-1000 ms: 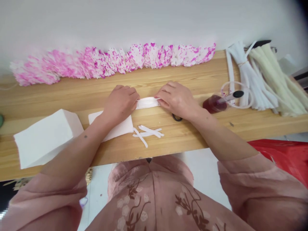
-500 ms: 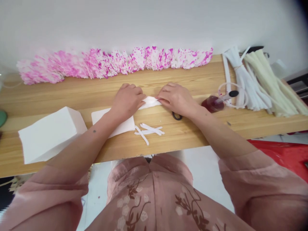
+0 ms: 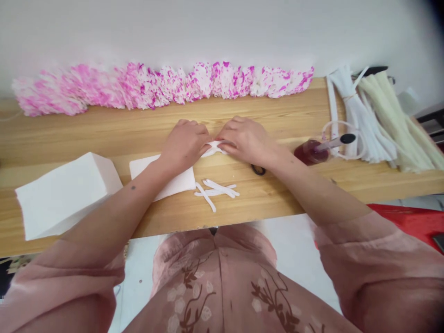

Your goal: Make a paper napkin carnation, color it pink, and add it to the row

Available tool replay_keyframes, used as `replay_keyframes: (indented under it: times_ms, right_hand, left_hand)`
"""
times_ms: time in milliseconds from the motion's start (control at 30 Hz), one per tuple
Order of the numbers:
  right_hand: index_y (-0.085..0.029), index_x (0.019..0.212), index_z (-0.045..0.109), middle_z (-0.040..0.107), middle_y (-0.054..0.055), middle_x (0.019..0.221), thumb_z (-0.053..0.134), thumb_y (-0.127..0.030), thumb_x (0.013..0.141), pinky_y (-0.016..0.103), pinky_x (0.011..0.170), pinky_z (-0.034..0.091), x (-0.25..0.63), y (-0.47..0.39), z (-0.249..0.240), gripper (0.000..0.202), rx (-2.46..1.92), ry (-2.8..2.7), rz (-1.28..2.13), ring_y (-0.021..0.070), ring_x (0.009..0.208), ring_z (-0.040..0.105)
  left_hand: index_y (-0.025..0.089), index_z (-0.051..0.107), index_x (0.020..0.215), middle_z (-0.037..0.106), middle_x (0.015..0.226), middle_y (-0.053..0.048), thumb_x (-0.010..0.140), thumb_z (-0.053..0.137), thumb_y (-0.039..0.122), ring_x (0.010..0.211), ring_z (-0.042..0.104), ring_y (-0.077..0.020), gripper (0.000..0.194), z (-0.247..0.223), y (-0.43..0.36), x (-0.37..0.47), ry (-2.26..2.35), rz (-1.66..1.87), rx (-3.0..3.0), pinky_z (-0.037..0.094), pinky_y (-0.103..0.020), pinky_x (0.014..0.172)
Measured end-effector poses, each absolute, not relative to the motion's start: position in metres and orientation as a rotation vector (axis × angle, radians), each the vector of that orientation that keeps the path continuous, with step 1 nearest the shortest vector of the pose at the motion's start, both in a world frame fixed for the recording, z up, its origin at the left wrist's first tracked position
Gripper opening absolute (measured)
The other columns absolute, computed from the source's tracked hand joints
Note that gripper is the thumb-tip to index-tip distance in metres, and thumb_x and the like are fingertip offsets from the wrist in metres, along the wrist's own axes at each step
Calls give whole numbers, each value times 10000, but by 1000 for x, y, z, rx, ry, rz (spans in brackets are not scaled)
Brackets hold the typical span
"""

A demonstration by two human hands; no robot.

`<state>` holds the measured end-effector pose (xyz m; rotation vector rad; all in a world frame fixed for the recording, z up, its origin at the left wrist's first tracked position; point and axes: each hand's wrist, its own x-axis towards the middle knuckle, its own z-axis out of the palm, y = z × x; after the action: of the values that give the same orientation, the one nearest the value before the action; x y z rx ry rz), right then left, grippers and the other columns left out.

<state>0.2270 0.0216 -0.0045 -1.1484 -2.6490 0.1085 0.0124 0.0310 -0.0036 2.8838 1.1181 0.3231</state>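
Between my two hands lies a narrow folded strip of white tissue paper, low over the wooden table. My left hand pinches its left part, and my right hand pinches it from the right, the fingertips of both close together. Much of the strip is hidden under the fingers. Below my left forearm a flat stack of white tissue sheets is partly covered. Short white fuzzy stems lie crossed just in front of the hands. A black scissor-like handle loop shows beneath my right wrist.
Pink-and-white ruffled paper flowers line the wall. A thick white paper stack stands left. To the right are a bottle of dark red liquid with a spray pump and tube, white pipe-cleaner bundles and cream ones. The table's front edge is near my body.
My right hand has moved left, closer to my left hand, and the white strip between them is shorter and pinched narrower. The view has shifted slightly.
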Motion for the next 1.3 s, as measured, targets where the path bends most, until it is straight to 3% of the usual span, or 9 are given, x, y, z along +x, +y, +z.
replay_keyframes:
  times_ms: [267, 433, 633, 800, 967, 1133, 1300]
  right_hand:
    - [-233, 1057, 706, 685, 93, 1026, 494, -353, 956, 450, 866, 448, 230, 19, -10, 263, -1237, -2546, 234, 283, 986, 576]
    - [-265, 1056, 714, 685, 72, 1030, 516, -365, 955, 453, 893, 453, 231, 20, -12, 243, -1215, -2499, 322, 273, 1004, 581]
    - [-225, 1091, 704, 683, 89, 1044, 484, -359, 976, 426, 870, 435, 229, 16, -8, 282, -1236, -2545, 246, 268, 996, 575]
    - [-193, 1083, 692, 676, 93, 1012, 474, -370, 984, 387, 826, 401, 227, 14, -8, 297, -1241, -2597, 103, 254, 957, 558]
    - [-205, 1051, 695, 679, 84, 991, 464, -344, 991, 370, 801, 377, 228, 12, -5, 277, -1221, -2634, 29, 245, 951, 551]
    - [-215, 1013, 710, 682, 85, 1018, 472, -330, 984, 372, 805, 389, 239, 12, 1, 266, -1224, -2676, 24, 249, 972, 562]
    - [-224, 994, 711, 691, 82, 1015, 509, -299, 959, 379, 791, 402, 244, 12, 5, 219, -1288, -2720, 68, 261, 960, 586]
  left_hand:
    - [207, 726, 879, 657, 798, -68, 958, 429, 233, 835, 590, -246, 309, 10, 17, 15, 1082, 156, 2910, 382, -399, 792]
    - [237, 741, 888, 683, 829, -51, 902, 449, 143, 807, 602, -203, 308, 13, 20, 4, 968, 122, 2868, 394, -371, 806]
    - [256, 730, 952, 703, 873, -44, 952, 435, 245, 808, 617, -188, 295, 16, 24, -4, 1025, 313, 2761, 416, -335, 750]
    - [221, 697, 1038, 701, 1056, -82, 935, 522, 343, 985, 597, -251, 237, 6, 28, 8, 1099, 451, 2880, 413, -384, 834]
    - [213, 710, 974, 707, 986, -70, 950, 505, 308, 997, 580, -256, 227, -1, 28, 14, 1086, 336, 2979, 373, -422, 893]
    - [188, 709, 860, 714, 958, -64, 961, 475, 283, 943, 586, -245, 273, 1, 26, 15, 1144, 245, 3016, 367, -419, 864]
    - [178, 697, 866, 708, 917, -56, 946, 480, 255, 912, 594, -225, 244, 0, 25, 14, 1151, 245, 3053, 372, -391, 846]
